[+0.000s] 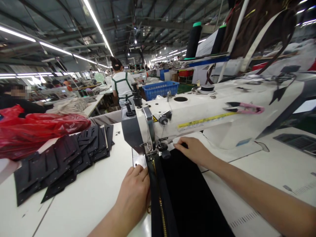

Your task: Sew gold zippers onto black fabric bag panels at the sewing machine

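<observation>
Tabletop [98, 184]: white, flat; probably lets cloth slide easily.
Sewing machine [217, 108]: white arm spans the tabletop; head and needle area block reach to the far end of the cloth.
Black fabric panel [190, 191]: on tabletop, far end at the machine head, near end running out of frame. Looks light, soft, floppy; likely to bunch if pushed. Best held flat near the side edges, fingers clear of the needle.
Red plastic bag [56, 121]: crinkled, far left, out of the way.
Black cut pieces [56, 161]: overlapping pile with slots, left; look stiffer than the cloth, apart from it.
Right hand [194, 148]: grip narrow, fingertips at panel's far right edge; can't tell if pinching or pressing.
Left hand [138, 186]: grip curled against the zipper strip's left edge; thumb hidden, can't tell if it pinches.
Blue basket [161, 90]: beyond the machine, no obstacle.
Zipper [161, 200]: gold teeth, lengthwise along panel's left; probably bendy but firmer than cloth; hold by the tape.
Pink-handled snips [254, 108]: lying on machine arm, clear of both hands.
</observation>
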The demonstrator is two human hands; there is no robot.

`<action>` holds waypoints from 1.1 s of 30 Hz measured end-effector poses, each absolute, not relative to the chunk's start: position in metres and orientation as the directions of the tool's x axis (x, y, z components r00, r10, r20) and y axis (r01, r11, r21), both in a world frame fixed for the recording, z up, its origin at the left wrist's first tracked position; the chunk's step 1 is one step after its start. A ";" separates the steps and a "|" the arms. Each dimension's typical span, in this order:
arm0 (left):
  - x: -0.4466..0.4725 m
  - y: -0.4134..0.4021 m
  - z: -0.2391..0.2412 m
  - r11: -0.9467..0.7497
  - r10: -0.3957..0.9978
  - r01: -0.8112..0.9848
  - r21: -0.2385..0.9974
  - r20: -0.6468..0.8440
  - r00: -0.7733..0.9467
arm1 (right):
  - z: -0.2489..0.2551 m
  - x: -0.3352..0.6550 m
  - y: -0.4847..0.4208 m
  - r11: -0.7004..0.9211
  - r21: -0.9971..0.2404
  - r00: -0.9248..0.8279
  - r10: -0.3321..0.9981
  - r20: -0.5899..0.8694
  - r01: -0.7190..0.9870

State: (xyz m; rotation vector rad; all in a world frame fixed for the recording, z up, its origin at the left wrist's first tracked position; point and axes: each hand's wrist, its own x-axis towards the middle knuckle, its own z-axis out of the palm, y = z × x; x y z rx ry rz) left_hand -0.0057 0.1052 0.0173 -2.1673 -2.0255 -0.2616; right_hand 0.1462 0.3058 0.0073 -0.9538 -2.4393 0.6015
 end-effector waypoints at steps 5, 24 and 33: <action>-0.006 0.106 0.017 -0.081 0.957 0.997 0.020 0.280 0.072 | -0.003 0.167 0.331 0.608 -0.440 -0.515 0.794 0.323 0.661; 0.002 0.105 0.017 0.004 0.949 0.999 0.032 0.315 -0.014 | 0.006 0.139 0.288 0.820 -0.245 -0.720 0.572 0.393 0.517; 0.003 0.098 0.009 0.073 0.876 0.987 0.143 0.463 -0.132 | 0.004 0.123 0.218 0.974 -0.177 -0.818 0.215 0.533 0.140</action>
